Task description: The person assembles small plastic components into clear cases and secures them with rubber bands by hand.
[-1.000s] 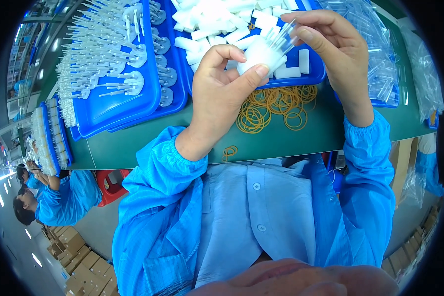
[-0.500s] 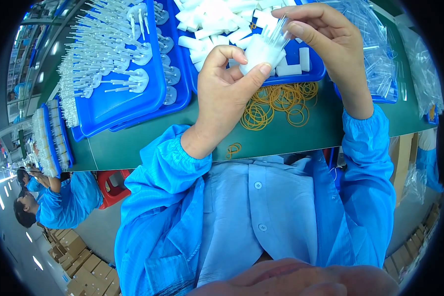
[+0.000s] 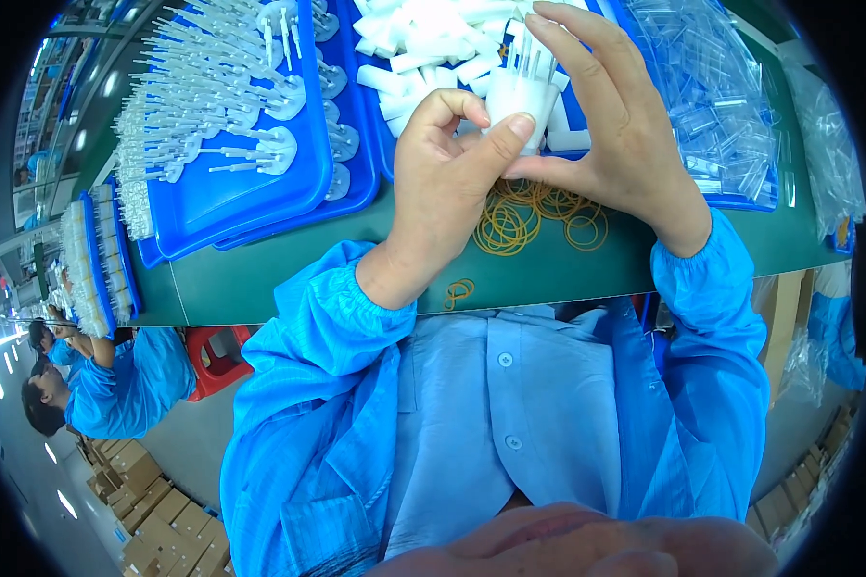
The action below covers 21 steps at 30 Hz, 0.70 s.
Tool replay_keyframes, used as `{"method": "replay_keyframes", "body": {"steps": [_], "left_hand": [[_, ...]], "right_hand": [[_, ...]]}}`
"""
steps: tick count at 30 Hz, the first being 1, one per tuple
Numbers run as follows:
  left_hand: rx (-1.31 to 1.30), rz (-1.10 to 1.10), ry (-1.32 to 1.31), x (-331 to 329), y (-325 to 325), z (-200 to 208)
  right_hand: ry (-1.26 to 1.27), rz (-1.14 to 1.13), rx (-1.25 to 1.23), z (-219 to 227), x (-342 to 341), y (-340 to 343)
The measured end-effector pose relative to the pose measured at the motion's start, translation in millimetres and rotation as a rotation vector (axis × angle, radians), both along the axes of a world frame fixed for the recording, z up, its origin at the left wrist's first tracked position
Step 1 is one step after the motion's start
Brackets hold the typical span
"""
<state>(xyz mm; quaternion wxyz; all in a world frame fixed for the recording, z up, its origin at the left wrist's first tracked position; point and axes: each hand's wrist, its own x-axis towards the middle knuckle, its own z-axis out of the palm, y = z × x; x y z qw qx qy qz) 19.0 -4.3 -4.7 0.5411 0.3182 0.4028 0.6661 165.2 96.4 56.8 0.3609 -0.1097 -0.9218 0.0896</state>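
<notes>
My left hand [image 3: 447,183] is closed round a white cup-like piece [image 3: 518,96], its thumb laid across the front. Several thin clear rods [image 3: 531,56] stick up out of the top of this piece. Beside it, my right hand [image 3: 618,135] has its fingers stretched out and spread. Its thumb reaches to the lower end of the white piece and its fingertips are by the rod tips; whether they touch is unclear. Beneath both hands, yellow rubber bands [image 3: 506,223] lie in a loose heap on the green table [image 3: 375,279].
Behind my hands, a blue tray holds many short white cylinders [image 3: 423,38]. Stacked blue trays [image 3: 231,207] at the left carry white discs with rods. Clear tubes [image 3: 722,125] fill a blue tray at the right. Another person [image 3: 115,385] sits at far left.
My right hand has moved down from the rod tips and spread its fingers, its thumb now at the lower end. The white piece now stands more upright in my left hand.
</notes>
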Motion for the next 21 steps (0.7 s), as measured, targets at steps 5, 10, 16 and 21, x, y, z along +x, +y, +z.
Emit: {"method": "replay_keyframes", "body": {"steps": [5, 10, 16, 21], "left_hand": [[-0.049, -0.033, -0.052, -0.2, 0.5, 3.8], [-0.047, -0.033, -0.07, -0.7, -1.4, 2.4], [-0.066, -0.008, -0.059, -3.1, -2.7, 3.2], [-0.055, -0.001, -0.103, 0.9, -1.6, 3.1]], "right_hand": [[0.861, 0.503, 0.183, -69.4, -44.9, 55.4], [0.847, 0.531, 0.153, -72.8, -45.5, 55.0], [0.458, 0.238, 0.012, -20.0, -13.9, 12.0], [0.038, -0.097, 0.018, -0.7, 2.9, -4.7]]}}
